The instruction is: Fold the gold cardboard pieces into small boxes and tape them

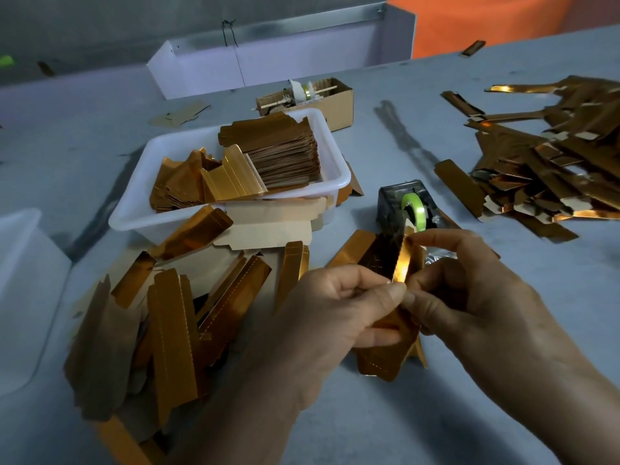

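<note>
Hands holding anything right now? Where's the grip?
Both hands hold one gold cardboard piece: left hand and right hand pinch its middle from opposite sides, ends free.

A gold cardboard piece point(391, 317), partly folded, is held upright above the desk point(436, 414) near the middle. A loose heap of gold pieces point(174, 317) lies near left; folded ones point(550, 169) are piled far right. A tape dispenser point(407, 206) with green tape stands just beyond.
</note>
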